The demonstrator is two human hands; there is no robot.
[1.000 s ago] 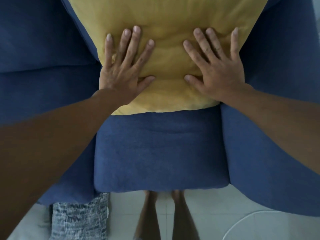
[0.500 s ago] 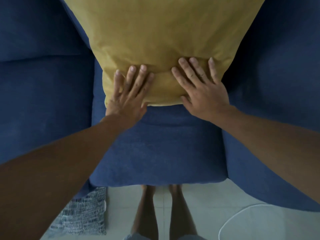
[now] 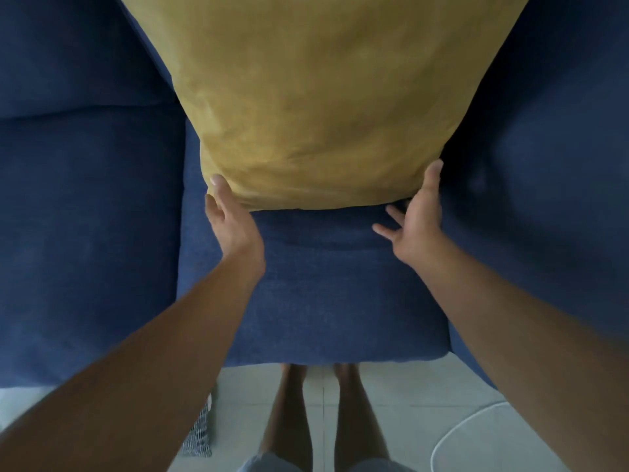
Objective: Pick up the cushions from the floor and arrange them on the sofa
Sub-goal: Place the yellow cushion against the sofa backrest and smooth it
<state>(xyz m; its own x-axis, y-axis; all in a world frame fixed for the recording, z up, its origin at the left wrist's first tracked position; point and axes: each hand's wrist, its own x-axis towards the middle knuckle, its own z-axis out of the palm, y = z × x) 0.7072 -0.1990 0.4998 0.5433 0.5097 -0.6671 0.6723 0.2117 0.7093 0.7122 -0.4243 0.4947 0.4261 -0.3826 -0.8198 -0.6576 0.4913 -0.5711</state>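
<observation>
Mustard-yellow cushion (image 3: 320, 107) stands on the blue sofa (image 3: 340, 284), leaning on the backrest. Left hand (image 3: 231, 223) open at its lower left corner, thumb touching; right hand (image 3: 418, 216) open at the lower right corner, fingers spread, gripping nothing. Patterned grey cushion (image 3: 200, 434) on the pale tiled floor (image 3: 401, 403) below the sofa, half hidden by the left forearm. White cable (image 3: 456, 434) lies right of the bare legs.

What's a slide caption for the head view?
Both open hands, left hand and right hand, steady a yellow cushion on the blue sofa.
</observation>
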